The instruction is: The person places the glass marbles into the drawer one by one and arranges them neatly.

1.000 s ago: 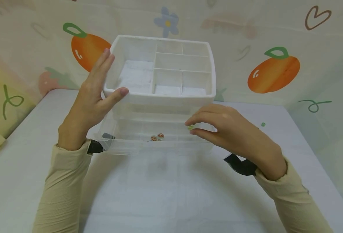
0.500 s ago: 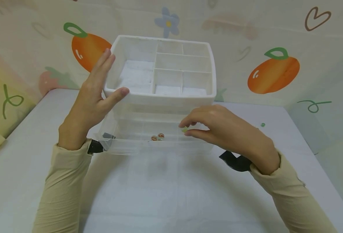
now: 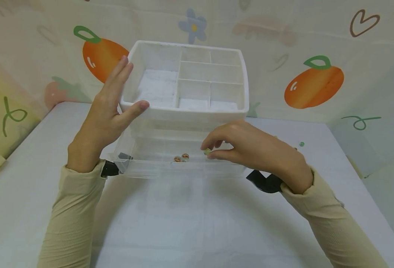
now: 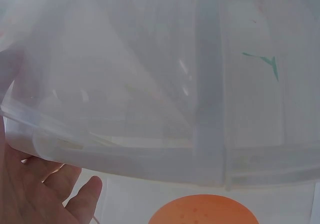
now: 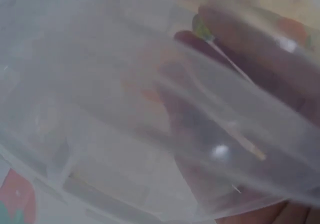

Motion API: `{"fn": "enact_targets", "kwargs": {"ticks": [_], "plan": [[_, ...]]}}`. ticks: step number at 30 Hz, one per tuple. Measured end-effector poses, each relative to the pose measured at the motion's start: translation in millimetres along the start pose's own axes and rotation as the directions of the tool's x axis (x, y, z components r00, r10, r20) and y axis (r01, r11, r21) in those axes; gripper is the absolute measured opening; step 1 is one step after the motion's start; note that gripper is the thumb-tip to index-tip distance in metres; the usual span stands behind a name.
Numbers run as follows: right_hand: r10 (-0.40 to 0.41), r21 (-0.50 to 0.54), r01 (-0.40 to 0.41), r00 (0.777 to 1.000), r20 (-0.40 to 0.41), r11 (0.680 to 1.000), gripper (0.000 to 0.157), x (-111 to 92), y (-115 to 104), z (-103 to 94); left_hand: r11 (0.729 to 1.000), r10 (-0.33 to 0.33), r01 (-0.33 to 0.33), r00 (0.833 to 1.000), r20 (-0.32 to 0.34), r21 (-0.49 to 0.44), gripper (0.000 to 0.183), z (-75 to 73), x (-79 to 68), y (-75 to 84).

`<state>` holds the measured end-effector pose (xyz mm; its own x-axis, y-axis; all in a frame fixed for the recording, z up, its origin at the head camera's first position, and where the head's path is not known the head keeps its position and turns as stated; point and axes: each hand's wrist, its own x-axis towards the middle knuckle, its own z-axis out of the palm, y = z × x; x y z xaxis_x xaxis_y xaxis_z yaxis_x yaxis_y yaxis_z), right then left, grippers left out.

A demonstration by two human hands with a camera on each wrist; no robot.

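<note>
- Drawn in to a narrow pinch at the right grip (image 3: pixel 247 145), with one pale green marble (image 3: pixel 207 152) caught between thumb and fingertip.
- Held, by the head view, over or within the clear drawer (image 3: pixel 146 149), toward its right part. Seen from the right wrist only through hazy, blurred plastic, so hard to say whether touching the drawer floor or hanging just above.
- Spread wide at the left grip (image 3: pixel 103 115): laid along the left side of the white organizer (image 3: pixel 190 114), thumb over the near rim. Wrapped round nothing; judged to be steadying.
- Reads as the placing step: marble brought to the pulled-out drawer, not yet let go.
- Calls next, by judgement, for getting low to the drawer floor, then parting thumb and finger gently. Likely to roll if dropped from higher.
- Note a few reddish marbles (image 3: pixel 185 156) together near the drawer's middle, left of the pinched one and apart from it.
- Note also a loose green marble (image 3: pixel 302 144) on the desk (image 3: pixel 183 223), right of the organizer and well apart from the drawer. Judged unfinished, if meant for the drawer too.
- Farthest out, found a fruit-print backdrop (image 3: pixel 314 89) behind the desk.
</note>
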<state>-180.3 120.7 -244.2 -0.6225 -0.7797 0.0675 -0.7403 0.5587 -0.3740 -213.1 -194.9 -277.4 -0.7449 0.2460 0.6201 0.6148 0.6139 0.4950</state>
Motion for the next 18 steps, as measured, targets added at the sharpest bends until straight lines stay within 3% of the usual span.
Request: {"fn": "enact_targets", "kwargs": {"ticks": [18], "plan": [[0.043,-0.02,-0.041,0.994,0.102,0.999,0.017,9.9,-7.2,-0.5,1.0,0.003,-0.003,1.0,0.001,0.001,0.082,-0.3,-0.5,-0.3]]}}
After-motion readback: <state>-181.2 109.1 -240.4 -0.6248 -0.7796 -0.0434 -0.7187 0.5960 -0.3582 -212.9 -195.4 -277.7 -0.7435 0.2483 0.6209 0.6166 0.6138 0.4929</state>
